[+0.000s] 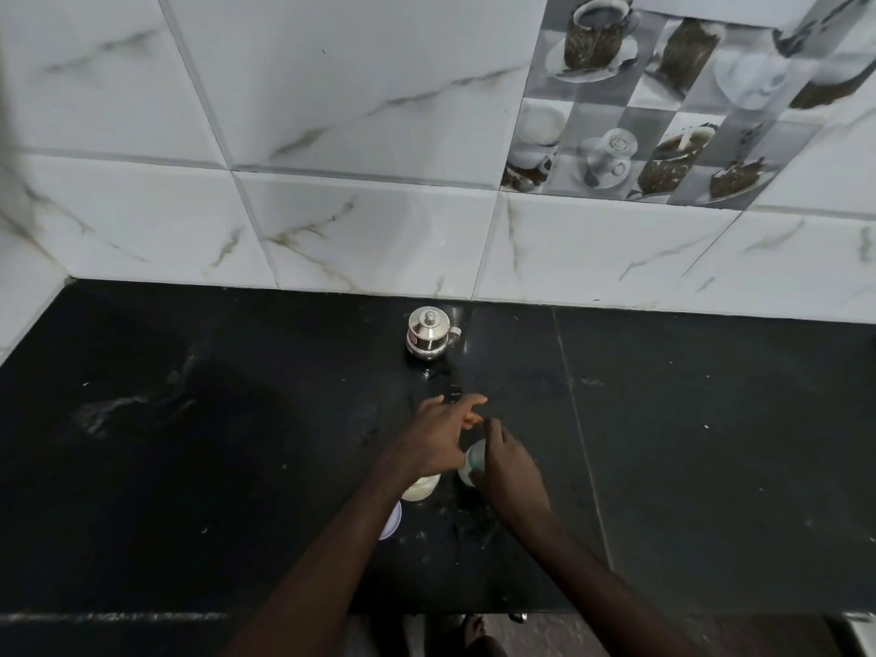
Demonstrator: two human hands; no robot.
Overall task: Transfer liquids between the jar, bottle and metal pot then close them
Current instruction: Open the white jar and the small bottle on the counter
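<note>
Lidded metal pot [429, 335] upright at the back of the black counter [711, 443], close to the tiled wall [360, 230]. Nearer, left hand [441, 436] over the jar [420, 488], fingers spread and loose; right hand [506, 464] curled round the bottle [472, 459] just beside. White lid [392, 519] flat by the left forearm.

I have a single wide-angle view, worn on the head, looking forward and down. The black counter [189, 467] fills the lower half and the tiled wall [332, 111] the upper, their seam sloping down to the right. It sits close: both forearms enter from the bottom edge. The left hand [438, 436] and right hand [509, 467], round a bottle [475, 459], lie just below centre.
</note>
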